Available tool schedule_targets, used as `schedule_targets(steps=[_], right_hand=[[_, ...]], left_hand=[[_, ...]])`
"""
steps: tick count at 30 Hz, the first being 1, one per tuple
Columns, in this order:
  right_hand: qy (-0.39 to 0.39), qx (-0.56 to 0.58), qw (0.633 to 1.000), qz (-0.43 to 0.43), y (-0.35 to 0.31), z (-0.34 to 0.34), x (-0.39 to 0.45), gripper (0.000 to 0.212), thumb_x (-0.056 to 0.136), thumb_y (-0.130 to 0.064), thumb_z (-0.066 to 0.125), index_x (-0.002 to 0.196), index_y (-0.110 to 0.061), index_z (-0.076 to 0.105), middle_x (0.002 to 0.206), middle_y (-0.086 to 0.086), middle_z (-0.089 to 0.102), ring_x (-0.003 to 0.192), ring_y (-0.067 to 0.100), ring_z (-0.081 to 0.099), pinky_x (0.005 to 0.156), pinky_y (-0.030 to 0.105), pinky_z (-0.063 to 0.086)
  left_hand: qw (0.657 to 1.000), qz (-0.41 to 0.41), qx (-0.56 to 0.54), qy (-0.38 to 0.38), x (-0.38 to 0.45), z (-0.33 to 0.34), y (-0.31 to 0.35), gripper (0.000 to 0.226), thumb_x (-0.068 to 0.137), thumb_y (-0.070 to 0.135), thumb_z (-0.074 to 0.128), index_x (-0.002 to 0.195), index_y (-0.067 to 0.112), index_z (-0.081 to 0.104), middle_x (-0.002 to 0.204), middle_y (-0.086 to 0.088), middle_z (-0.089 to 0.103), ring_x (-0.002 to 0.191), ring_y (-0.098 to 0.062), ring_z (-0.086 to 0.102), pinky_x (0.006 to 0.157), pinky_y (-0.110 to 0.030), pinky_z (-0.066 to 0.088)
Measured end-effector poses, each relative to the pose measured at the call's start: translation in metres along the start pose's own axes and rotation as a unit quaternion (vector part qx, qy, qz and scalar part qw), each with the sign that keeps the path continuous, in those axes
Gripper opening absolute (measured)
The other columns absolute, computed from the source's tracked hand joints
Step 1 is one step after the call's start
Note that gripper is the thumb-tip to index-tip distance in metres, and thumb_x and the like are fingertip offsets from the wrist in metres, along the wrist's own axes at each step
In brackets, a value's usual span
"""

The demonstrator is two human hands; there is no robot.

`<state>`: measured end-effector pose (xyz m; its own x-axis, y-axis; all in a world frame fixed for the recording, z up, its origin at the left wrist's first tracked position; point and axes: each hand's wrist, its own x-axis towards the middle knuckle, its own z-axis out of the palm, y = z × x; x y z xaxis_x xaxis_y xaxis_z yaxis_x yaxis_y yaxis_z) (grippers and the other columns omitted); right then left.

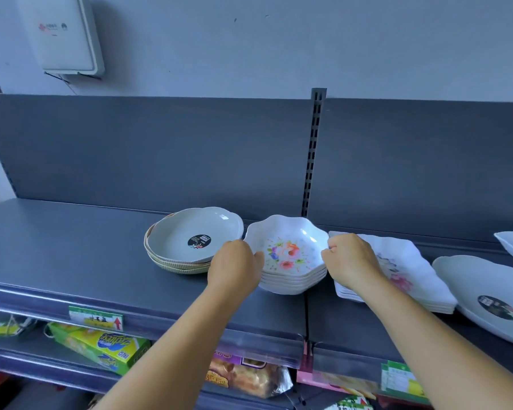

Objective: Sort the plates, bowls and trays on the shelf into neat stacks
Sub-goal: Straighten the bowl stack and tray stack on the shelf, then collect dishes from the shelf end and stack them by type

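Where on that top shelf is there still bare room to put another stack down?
The widest bare patch is the shelf left of the grey plate stack, running to the left end. The right side is crowded: the flowered bowl stack, held by the left hand and right hand, the square trays and a grey plate sit close together.

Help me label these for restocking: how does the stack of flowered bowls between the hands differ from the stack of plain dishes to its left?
The flowered bowls have wavy scalloped rims and a painted bouquet inside; the plain dishes are smoother-rimmed with a round black sticker. The flowered bowls are uniformly white; the plain dishes' lower pieces are ribbed and beige. The left hand and right hand hold only the flowered stack. Both stacks sit nested on the shelf.
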<state>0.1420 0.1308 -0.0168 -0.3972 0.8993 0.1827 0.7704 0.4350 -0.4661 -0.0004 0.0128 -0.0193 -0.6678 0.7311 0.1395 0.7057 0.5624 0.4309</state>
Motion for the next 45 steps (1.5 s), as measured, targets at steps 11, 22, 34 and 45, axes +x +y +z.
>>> schedule_targets(steps=[11, 22, 34, 45], right_hand=[[-0.059, -0.123, 0.988, -0.067, 0.011, -0.024, -0.041, 0.031, 0.101, -0.033, 0.034, 0.12, -0.013, 0.048, 0.132, 0.003, 0.045, 0.123, 0.024, 0.038, 0.095, 0.033, 0.034], [-0.036, -0.19, 0.981, 0.011, 0.106, -0.082, -0.095, 0.047, 0.102, -0.037, 0.03, 0.145, -0.017, 0.029, 0.153, -0.001, 0.027, 0.143, 0.02, 0.019, 0.113, 0.033, 0.017], [-0.037, -0.198, 0.976, 0.078, 0.227, -0.151, -0.114, 0.06, 0.102, -0.04, 0.03, 0.154, -0.016, 0.013, 0.161, -0.003, 0.011, 0.149, 0.018, 0.007, 0.118, 0.033, 0.009], [-0.056, -0.035, 0.99, 0.127, 0.29, -0.156, -0.098, 0.035, 0.098, -0.037, 0.04, 0.123, -0.014, 0.049, 0.129, 0.006, 0.053, 0.116, 0.025, 0.05, 0.09, 0.035, 0.043]], left_hand=[[0.963, 0.221, 0.156, 0.025, -0.025, -0.01, 0.039, 0.04, 0.1, 0.036, 0.036, 0.127, 0.008, 0.045, 0.128, -0.007, 0.048, 0.119, -0.025, 0.042, 0.095, -0.031, 0.037], [0.906, 0.399, 0.13, -0.056, -0.069, 0.043, 0.128, 0.058, 0.1, 0.034, 0.041, 0.15, 0.011, 0.025, 0.15, -0.003, 0.035, 0.14, -0.021, 0.029, 0.112, -0.031, 0.024], [0.882, 0.448, 0.131, -0.067, -0.113, 0.106, 0.243, 0.05, 0.099, 0.034, 0.041, 0.143, 0.012, 0.034, 0.141, -0.004, 0.044, 0.13, -0.023, 0.039, 0.107, -0.032, 0.031], [0.876, 0.43, 0.202, -0.08, -0.129, 0.145, 0.276, 0.025, 0.093, 0.005, 0.043, 0.111, 0.013, 0.058, 0.12, -0.006, 0.054, 0.114, -0.027, 0.049, 0.08, -0.028, 0.033]])
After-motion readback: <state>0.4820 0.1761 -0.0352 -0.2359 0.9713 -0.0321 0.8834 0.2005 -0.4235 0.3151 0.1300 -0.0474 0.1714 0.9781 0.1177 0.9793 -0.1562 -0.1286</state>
